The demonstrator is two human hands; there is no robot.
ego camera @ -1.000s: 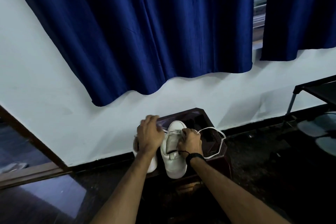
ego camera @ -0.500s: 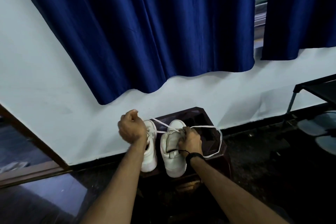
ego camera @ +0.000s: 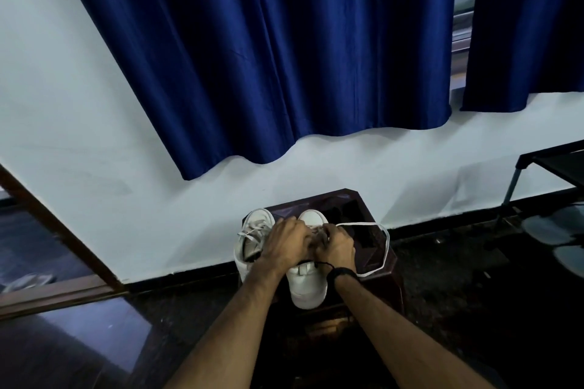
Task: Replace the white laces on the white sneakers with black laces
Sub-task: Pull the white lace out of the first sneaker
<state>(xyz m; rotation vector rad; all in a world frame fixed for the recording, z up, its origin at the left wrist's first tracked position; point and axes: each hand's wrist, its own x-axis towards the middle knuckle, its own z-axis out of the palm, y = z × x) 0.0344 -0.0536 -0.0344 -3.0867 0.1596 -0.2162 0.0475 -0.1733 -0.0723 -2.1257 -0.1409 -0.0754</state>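
Observation:
Two white sneakers stand side by side on a dark wooden stool [ego camera: 373, 208]. The left sneaker [ego camera: 252, 237] keeps its white laces. Both hands sit on the lacing of the right sneaker [ego camera: 308, 287]. My left hand [ego camera: 289, 245] curls its fingers over the eyelets and my right hand [ego camera: 336, 245] pinches the white lace [ego camera: 384, 243] there. That lace runs out in a long loop to the right over the stool top. A black lace is not visible.
The stool stands against a white wall under dark blue curtains [ego camera: 268, 50]. A black metal rack [ego camera: 556, 167] with grey shoes [ego camera: 553, 224] is at the right. A wooden door frame [ego camera: 63, 230] and dark glossy floor lie at the left.
My left hand, which had pulled a lace end out to the left, has come back to the right sneaker's lacing beside my right hand. The left sneaker is uncovered.

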